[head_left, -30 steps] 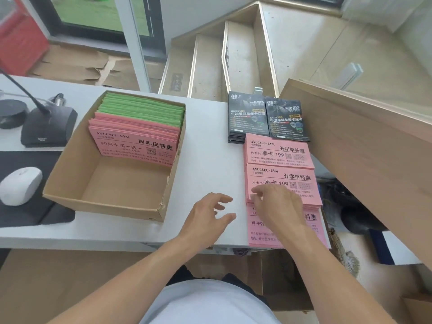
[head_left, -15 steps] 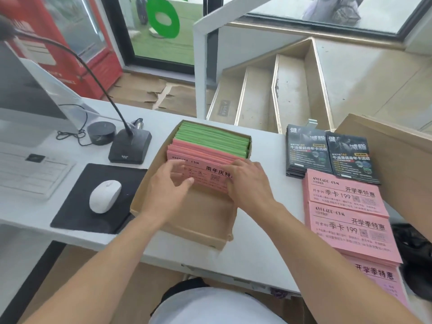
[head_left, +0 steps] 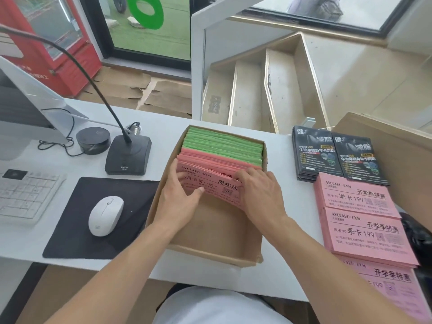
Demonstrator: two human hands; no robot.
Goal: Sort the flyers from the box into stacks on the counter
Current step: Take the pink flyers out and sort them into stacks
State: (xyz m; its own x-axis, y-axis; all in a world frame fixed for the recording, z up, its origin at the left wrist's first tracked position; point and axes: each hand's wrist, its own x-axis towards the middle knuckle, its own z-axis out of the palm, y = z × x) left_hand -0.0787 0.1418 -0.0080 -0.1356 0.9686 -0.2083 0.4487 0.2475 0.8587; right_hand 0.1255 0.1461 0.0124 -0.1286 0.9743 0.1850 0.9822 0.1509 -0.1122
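Note:
An open cardboard box (head_left: 217,253) sits on the white counter (head_left: 168,118). Upright in its far half stand green flyers (head_left: 224,143) behind pink flyers (head_left: 217,183). My left hand (head_left: 180,195) grips the left end of the front pink bundle, thumb across its face. My right hand (head_left: 259,192) grips its right end, fingers over the top edge. On the counter to the right lie three stacks of pink flyers (head_left: 360,213) in a row toward me, and two stacks of black flyers (head_left: 336,155) behind them.
Left of the box lie a black mouse pad (head_left: 70,242) with a white mouse (head_left: 105,215), a gooseneck microphone base (head_left: 127,155), a white keyboard (head_left: 21,195) and a monitor (head_left: 21,108). A large cardboard box (head_left: 397,148) stands at the far right.
Both hands left the pink stacks on the right and went into the box. They now clasp the front pink bundle, which tilts slightly toward me.

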